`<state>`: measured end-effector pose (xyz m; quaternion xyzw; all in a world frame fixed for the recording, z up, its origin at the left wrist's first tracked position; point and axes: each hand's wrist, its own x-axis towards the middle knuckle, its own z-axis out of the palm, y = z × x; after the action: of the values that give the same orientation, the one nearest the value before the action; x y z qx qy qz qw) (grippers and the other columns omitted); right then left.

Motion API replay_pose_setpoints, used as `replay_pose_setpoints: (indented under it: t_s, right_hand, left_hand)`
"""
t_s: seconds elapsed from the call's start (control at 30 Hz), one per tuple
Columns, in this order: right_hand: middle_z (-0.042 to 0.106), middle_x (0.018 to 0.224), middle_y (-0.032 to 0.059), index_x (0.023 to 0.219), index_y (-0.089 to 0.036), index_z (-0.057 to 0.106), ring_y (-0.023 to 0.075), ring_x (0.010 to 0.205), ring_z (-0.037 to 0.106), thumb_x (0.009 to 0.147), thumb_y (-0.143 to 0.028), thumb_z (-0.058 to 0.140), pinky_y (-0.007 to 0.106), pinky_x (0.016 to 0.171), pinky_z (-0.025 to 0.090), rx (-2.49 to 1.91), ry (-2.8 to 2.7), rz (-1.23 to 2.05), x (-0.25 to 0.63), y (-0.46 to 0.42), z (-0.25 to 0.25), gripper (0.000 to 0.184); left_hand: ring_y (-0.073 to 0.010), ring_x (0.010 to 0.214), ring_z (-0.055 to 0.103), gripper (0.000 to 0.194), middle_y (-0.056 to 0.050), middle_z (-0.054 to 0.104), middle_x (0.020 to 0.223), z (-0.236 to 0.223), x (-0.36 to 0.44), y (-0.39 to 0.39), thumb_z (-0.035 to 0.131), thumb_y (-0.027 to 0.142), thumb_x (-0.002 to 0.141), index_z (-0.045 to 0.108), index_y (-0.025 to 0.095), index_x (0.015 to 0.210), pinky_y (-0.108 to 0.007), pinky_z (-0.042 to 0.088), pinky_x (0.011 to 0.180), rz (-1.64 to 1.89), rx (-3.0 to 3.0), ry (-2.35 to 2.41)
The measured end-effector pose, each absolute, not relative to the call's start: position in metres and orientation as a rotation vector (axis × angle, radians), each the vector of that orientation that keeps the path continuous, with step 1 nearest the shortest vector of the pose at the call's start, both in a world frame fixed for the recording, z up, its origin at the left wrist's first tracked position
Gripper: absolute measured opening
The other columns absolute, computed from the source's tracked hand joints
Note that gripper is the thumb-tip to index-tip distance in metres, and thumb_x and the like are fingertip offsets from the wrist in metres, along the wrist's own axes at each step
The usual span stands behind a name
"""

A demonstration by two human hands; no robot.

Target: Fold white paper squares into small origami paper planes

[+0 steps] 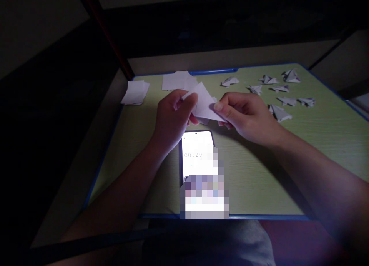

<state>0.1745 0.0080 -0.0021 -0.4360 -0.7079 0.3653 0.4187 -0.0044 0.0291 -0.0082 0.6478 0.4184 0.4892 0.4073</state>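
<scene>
Between my two hands, above the middle of the table, is a white sheet of paper (203,100) folded to a pointed, roughly triangular shape. My left hand (177,112) pinches its left side, thumb on top and fingers curled beneath. At the lower right corner my right hand (245,114) grips the paper between thumb and fingers. Parts of the sheet's underside are hidden by the fingers. Directly below the hands lies a lit phone (198,154) showing a timer at 00:29; its lower part is blurred out.
Stacks of white paper lie at the back left (135,92) and back middle (175,81). Several small folded paper figures (269,79) are spread over the back right. The pale green table (155,181) has a blue edge. The surroundings are dark.
</scene>
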Motion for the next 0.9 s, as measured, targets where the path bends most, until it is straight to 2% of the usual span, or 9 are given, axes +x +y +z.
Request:
replay_pose_setpoints:
  t_s: [0.57,0.9]
  right_hand:
    - [0.049,0.051,-0.0021,0.060,-0.018,0.053,0.0080,0.046,0.043,0.093,-0.060,0.044,0.028,0.047,0.029,-1.173,-1.832,0.828,0.1720,0.0062,0.0004,0.054]
    - [0.048,0.052,-0.0022,0.058,-0.019,0.053,0.0092,0.049,0.043,0.092,-0.062,0.044,0.028,0.051,0.030,-1.147,-1.849,0.827,0.1712,0.0059,0.0008,0.056]
  left_hand:
    - [-0.0068,0.043,0.055,0.020,0.004,0.055,0.051,-0.0099,-0.0026,0.0307,0.054,0.028,0.093,0.055,0.018,0.075,-0.016,0.038,0.041,1.241,1.581,1.050]
    - [-0.0067,0.045,0.055,0.021,0.004,0.054,0.052,-0.0100,-0.0028,0.0308,0.053,0.030,0.094,0.054,0.017,0.077,-0.017,0.038,0.043,1.231,1.584,1.066]
